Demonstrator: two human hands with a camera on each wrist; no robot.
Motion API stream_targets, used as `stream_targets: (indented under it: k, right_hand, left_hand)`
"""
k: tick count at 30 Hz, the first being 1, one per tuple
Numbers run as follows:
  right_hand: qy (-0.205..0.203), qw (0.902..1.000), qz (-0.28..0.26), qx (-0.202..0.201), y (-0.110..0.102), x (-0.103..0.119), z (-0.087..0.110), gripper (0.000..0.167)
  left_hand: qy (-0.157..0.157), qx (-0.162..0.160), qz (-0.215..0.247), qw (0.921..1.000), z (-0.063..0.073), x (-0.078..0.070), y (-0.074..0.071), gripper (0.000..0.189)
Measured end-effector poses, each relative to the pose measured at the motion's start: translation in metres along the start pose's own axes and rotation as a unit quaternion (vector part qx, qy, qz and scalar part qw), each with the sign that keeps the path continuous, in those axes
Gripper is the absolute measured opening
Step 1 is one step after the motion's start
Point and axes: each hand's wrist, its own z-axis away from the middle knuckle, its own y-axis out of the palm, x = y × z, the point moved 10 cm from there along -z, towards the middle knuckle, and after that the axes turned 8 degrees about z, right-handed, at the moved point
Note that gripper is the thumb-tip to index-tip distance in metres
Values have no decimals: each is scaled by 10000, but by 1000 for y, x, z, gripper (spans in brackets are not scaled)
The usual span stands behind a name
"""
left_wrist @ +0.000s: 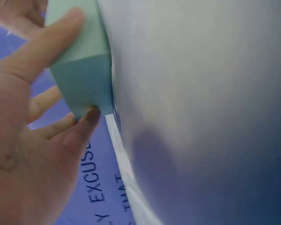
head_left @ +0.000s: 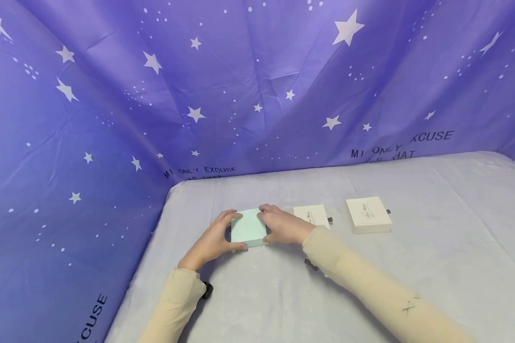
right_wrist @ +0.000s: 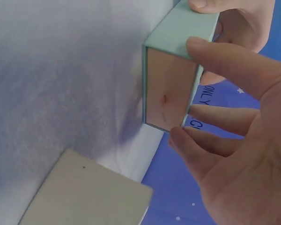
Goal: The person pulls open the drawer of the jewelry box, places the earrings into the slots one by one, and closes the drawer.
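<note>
A mint-green square box (head_left: 248,226) lies flat on the cloth-covered table, between my two hands. My left hand (head_left: 212,238) grips its left side, thumb at the near edge and fingers at the far edge. On the opposite side my right hand (head_left: 285,226) holds it the same way. The left wrist view shows the box's plain green end (left_wrist: 84,84) near the left palm. In the right wrist view, the other end (right_wrist: 171,89) has a brownish-pink face with a small dark mark, framed by thin green edges.
Right of the hands sits a white box (head_left: 311,212) with dark script and a black tab, partly hidden by the right hand. Farther right is a second white box (head_left: 369,214) with a similar tab. A purple star-printed curtain (head_left: 257,85) hangs behind the pale tablecloth (head_left: 257,295).
</note>
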Motion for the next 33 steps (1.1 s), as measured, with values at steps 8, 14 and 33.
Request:
stream_targets:
  k: [8,14,33]
  right_hand:
    - [41,10000,58,-32,1,-3,-1,57]
    - [104,9999,59,-62,3,-6,-1,58]
    - [-83,9984,464,-301,2,2,6,56]
  left_hand:
    - [-224,164,128,9995,-5,6,4,86]
    - [-286,183,68,9994,-5,6,5,85]
    - [-347,169,-375,9985,3,2,3,85]
